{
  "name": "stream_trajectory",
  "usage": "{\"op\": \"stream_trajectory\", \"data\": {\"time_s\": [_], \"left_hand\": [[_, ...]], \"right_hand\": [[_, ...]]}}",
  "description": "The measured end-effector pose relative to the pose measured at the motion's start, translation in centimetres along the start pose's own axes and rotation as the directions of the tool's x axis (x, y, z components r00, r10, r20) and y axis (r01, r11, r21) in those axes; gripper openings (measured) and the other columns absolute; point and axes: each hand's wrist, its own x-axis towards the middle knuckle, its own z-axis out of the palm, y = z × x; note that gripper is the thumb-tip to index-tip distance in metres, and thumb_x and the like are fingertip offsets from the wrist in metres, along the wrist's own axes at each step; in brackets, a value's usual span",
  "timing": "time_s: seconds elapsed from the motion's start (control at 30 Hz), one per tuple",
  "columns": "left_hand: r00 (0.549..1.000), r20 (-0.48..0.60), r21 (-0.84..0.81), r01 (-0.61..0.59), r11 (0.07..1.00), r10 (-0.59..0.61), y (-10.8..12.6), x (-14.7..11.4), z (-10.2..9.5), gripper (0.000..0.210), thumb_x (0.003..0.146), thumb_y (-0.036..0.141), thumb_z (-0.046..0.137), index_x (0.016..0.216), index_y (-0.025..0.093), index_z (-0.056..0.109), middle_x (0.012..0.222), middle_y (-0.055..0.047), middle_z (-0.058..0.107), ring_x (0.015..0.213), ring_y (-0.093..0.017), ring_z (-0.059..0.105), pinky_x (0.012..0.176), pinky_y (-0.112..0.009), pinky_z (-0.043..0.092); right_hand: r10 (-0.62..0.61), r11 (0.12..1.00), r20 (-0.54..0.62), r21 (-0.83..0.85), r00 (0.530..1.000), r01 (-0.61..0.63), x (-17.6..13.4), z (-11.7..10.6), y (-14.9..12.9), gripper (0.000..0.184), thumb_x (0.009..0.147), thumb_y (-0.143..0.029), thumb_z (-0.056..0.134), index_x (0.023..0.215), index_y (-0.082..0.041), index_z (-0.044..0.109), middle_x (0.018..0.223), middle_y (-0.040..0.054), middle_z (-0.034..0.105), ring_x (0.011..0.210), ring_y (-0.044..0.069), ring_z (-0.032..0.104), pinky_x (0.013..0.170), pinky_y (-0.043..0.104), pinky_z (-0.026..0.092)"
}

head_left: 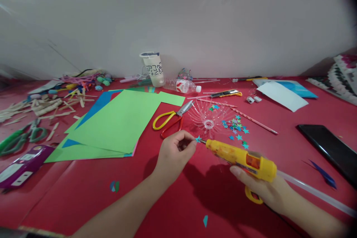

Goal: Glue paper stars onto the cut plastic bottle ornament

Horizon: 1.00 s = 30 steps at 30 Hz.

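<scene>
My left hand (pixel 177 152) pinches a small blue paper star (pixel 198 139) between thumb and fingertips. In my right hand (pixel 260 187) is a yellow hot glue gun (pixel 237 154), a clear glue stick (pixel 312 189) sticking out of its back. The gun's metal nozzle is at the star; whether they touch I cannot tell. Just beyond the star sits a clear plastic bottle piece cut into a flower-like fan of strips (pixel 209 124). Several loose blue and green stars (pixel 239 137) lie to its right, and a few rest over its far strips.
Scissors with yellow and red handles (pixel 169 119) lie beside green paper sheets (pixel 117 119). Behind are a paper cup (pixel 153 68), a plastic bottle (pixel 182 86) and a box cutter (pixel 226 93). A black phone (pixel 329 148) lies right; green-handled scissors (pixel 25 135) and a purple device (pixel 25 165) lie left.
</scene>
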Motion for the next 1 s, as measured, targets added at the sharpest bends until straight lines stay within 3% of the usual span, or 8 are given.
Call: {"op": "stream_trajectory", "data": {"time_s": [0.2, 0.57, 0.8, 1.0], "left_hand": [[1.000, -0.002, 0.004, -0.003, 1.000, 0.003, -0.1, 0.1, 0.0, 0.009, 0.075, 0.021, 0.057, 0.068, 0.016, 0.057, 0.060, 0.003, 0.054, 0.057, -0.010, 0.048, 0.054, -0.021, 0.037], [1.000, -0.001, 0.007, 0.003, 1.000, -0.003, -0.1, 0.0, 0.0, 0.009, 0.075, 0.021, 0.057, 0.068, 0.016, 0.057, 0.060, 0.003, 0.054, 0.057, -0.010, 0.048, 0.054, -0.021, 0.037], [1.000, -0.001, 0.008, 0.001, 1.000, -0.001, -0.2, 0.2, 0.0, 0.009, 0.075, 0.022, 0.057, 0.069, 0.016, 0.058, 0.060, 0.002, 0.055, 0.057, -0.010, 0.049, 0.054, -0.021, 0.037], [0.999, -0.010, 0.050, -0.044, 0.998, 0.044, -0.3, 0.1, 0.0, 0.009, 0.077, 0.021, 0.057, 0.069, 0.016, 0.058, 0.060, 0.002, 0.054, 0.056, -0.010, 0.047, 0.053, -0.020, 0.037]], "right_hand": [[-0.032, 0.999, 0.107, -0.026, 0.994, 0.035, 0.7, -0.7, -1.2, 0.025, 0.080, -0.048, 0.057, 0.093, -0.027, 0.062, 0.055, 0.0041, 0.061, 0.064, 0.026, 0.067, 0.036, 0.028, 0.049], [-0.141, 0.981, 0.133, -0.112, 0.981, 0.156, 1.2, -1.1, -1.6, 0.020, 0.081, -0.045, 0.056, 0.084, -0.027, 0.064, 0.057, 0.0043, 0.062, 0.066, 0.025, 0.068, 0.039, 0.027, 0.052], [-0.100, 0.985, 0.041, -0.134, 0.994, 0.104, 0.9, -0.6, -1.7, 0.027, 0.081, -0.049, 0.052, 0.080, -0.025, 0.065, 0.058, 0.0049, 0.062, 0.071, 0.025, 0.068, 0.043, 0.026, 0.053], [-0.051, 0.985, 0.152, -0.155, 0.987, 0.075, 1.3, -1.1, -2.8, 0.024, 0.080, -0.044, 0.053, 0.077, -0.024, 0.065, 0.056, 0.0031, 0.061, 0.063, 0.021, 0.066, 0.045, 0.025, 0.052]]}}
